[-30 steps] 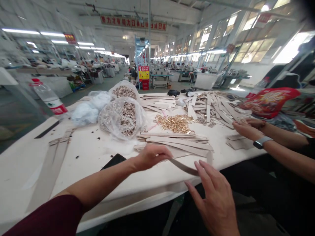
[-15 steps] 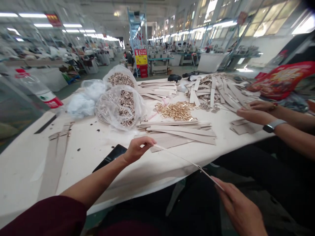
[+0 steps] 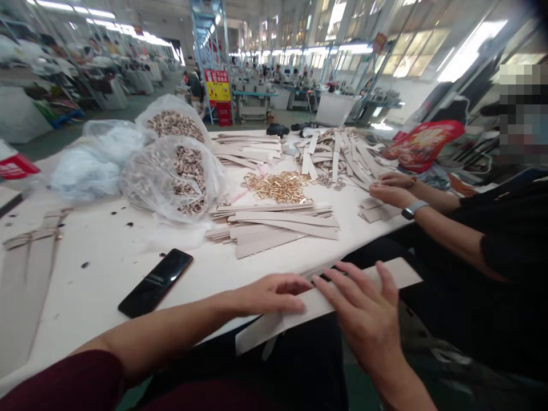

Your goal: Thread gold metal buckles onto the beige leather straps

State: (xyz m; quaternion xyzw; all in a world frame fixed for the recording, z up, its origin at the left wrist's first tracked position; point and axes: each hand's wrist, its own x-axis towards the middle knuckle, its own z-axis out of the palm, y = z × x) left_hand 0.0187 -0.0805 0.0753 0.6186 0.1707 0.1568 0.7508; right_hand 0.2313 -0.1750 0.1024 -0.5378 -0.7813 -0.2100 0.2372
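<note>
A long pale beige strip lies slantwise in front of me, over my lap at the table's near edge. Around its middle, my left hand pinches it, thumb on the near face and fingers behind. My right hand rests across the strip just to the right, fingers stretched and spread over its face; what lies under the palm is hidden. Beyond both hands sits a stack of similar beige strips. Behind that stack is a heap of small gold metal buckles.
A black phone lies left of my hands. Clear plastic bags of small beige loops stand at back left, with buckled straps at far left. A co-worker's hands work on the right, near a strip pile.
My hands have come together, and the strip, earlier stretched edge-on between them, now shows its broad face. My right hand has spread its fingers. The view has swung right, uncovering the phone.
</note>
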